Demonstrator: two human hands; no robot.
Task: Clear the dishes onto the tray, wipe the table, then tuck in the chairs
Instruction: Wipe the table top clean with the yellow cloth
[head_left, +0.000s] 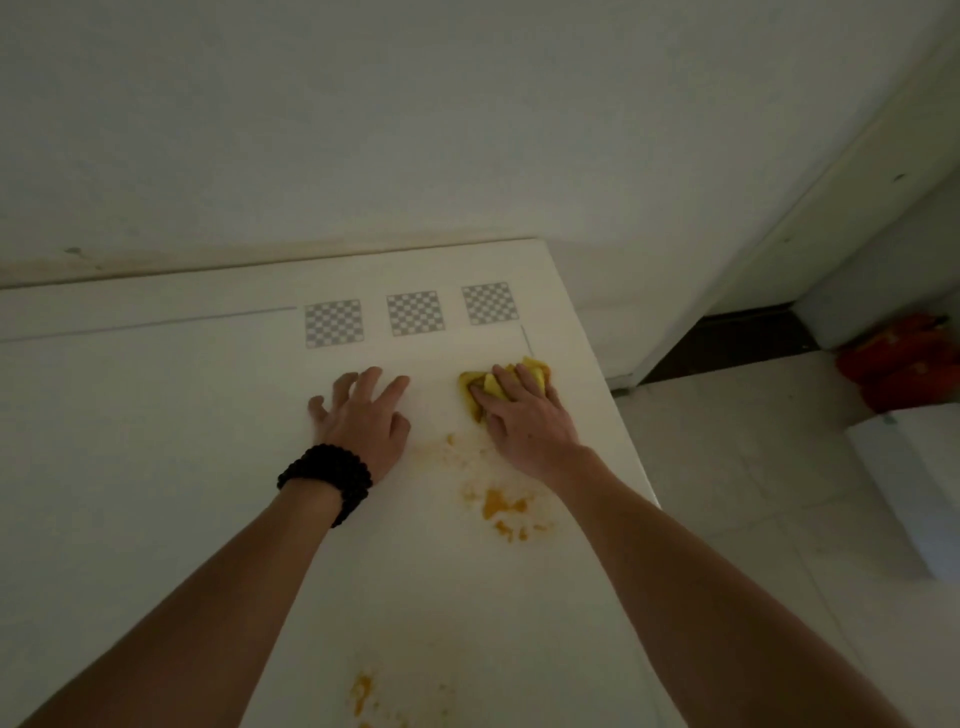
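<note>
We are looking down at a white tabletop (156, 467) pushed up against a pale wall (467, 104), with its right edge running diagonally toward us and a tiled floor (727, 467) showing past it. Our two bare forearms are reaching across the surface. Our left hand (363, 415) is resting palm-down on the tabletop, fingers (387, 392) spread and relaxed, holding nothing; a black beaded bracelet (330, 480) is wrapping that wrist. Our right hand (524, 421) is pressing down on a crumpled yellow cloth (532, 371), fingers curling over it and gripping it against the tabletop, near the far right corner. The cloth is sitting just below and to the right of three checkerboard markers (415, 313) lined up in a row along the far side. Orange-yellow smears (498, 506) are lying on the tabletop between our forearms, just behind the right hand, with fainter streaks running from them up toward the cloth. A second orange patch (361, 691) is showing near the bottom edge of the view. Off the tabletop at right, something red-orange (904, 364) is sitting on the floor beside a white box (914, 493); too blurred for us to identify.
</note>
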